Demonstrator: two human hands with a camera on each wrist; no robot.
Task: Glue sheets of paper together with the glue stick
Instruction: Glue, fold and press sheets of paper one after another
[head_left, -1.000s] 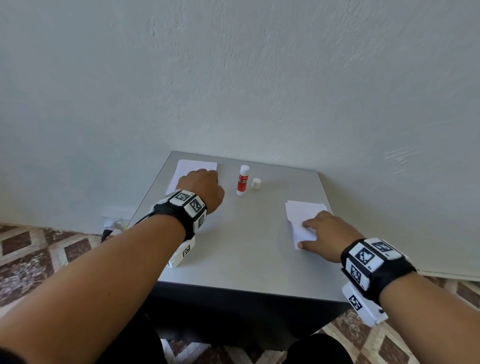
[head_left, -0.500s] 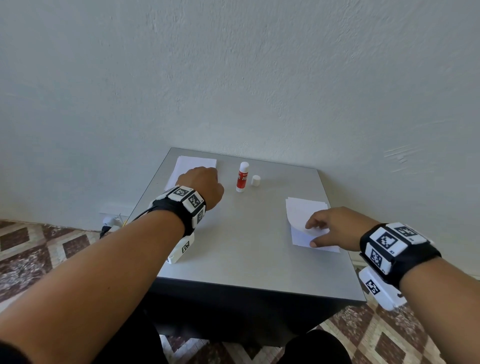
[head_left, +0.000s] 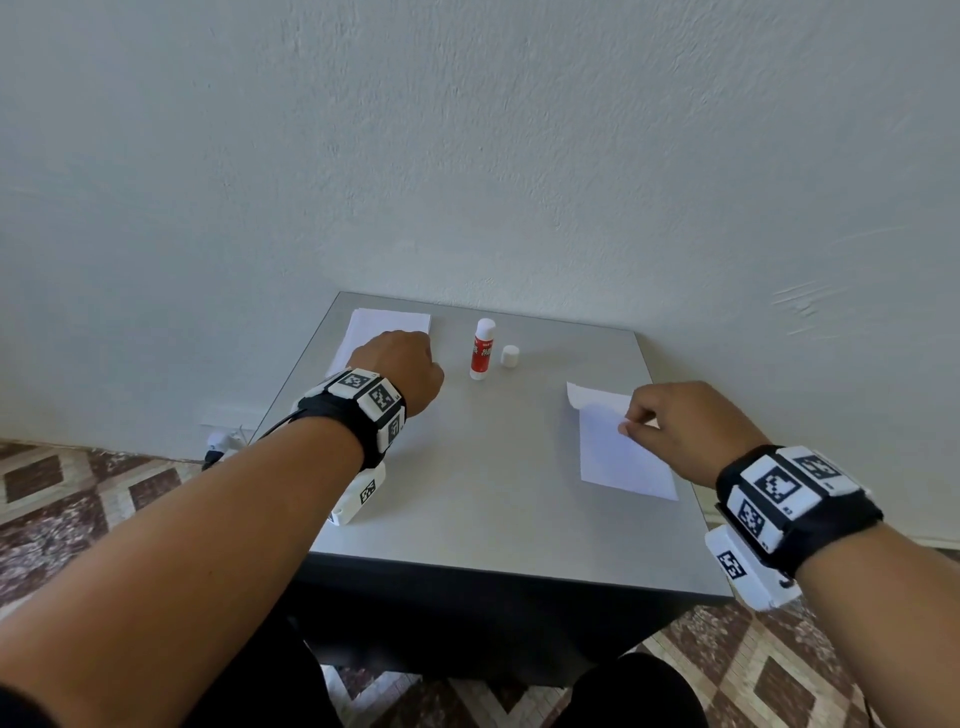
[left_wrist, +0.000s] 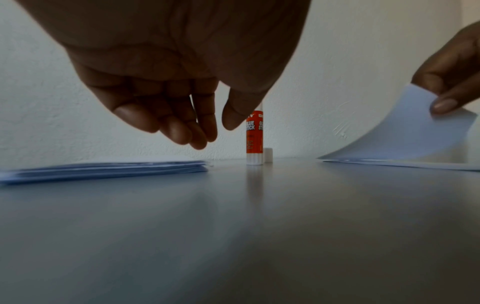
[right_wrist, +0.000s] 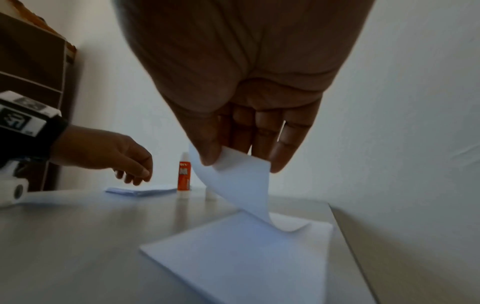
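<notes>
— While the right hand (head_left: 691, 431) pinches the near corner of the top sheet (right_wrist: 239, 185) between thumb and fingertips, why does the paper curl like that?
— Only that corner is lifted; the far end of the sheet lies on the right stack (head_left: 623, 457), so it bows upward. Peeling from a corner looks like the way to separate one sheet from those beneath.
— And the left hand (head_left: 397, 371)?
— It hovers above the left stack (head_left: 387, 325) by the table's far left corner, fingers loosely curved and slightly apart, gripping nothing. It seems to be waiting, or about to take a sheet of its own.
— Where is the glue stick (head_left: 483, 349)?
— Upright near the back of the table (head_left: 467, 493), between the two stacks and closer to the left one. Its cap (head_left: 510, 356) stands just beside it (so the stick is already uncapped, ready for use). Neither hand touches it.
— So gluing hasn't begun?
— I judge not: no sheet is laid out apart, and the stick is untouched. Lifting too fast might drag a second sheet along.
</notes>
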